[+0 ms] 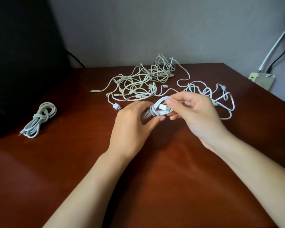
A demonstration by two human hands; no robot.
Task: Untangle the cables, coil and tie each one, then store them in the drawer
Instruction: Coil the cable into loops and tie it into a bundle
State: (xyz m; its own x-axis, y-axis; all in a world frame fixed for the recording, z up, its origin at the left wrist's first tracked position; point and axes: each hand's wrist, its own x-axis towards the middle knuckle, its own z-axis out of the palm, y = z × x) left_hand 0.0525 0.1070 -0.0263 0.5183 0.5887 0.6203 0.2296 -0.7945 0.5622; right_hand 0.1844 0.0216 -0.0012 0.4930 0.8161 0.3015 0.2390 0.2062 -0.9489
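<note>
A small coil of white cable (156, 111) hangs between both hands above the brown table (155, 170). My left hand (132, 125) grips the coil's left side. My right hand (194, 111) pinches the cable's white USB plug (164, 107) and holds the coil's right side. Behind the hands lies a tangle of white and cream cables (141, 83), and a looser white cable (220, 94) sprawls to the right. One coiled, tied cable (39, 119) rests at the table's left. No drawer is in view.
A dark object (23, 63) stands at the left behind the table. A cream power strip (262, 79) with white and black wall cables sits off the table's right rear corner. A grey wall rises behind the table.
</note>
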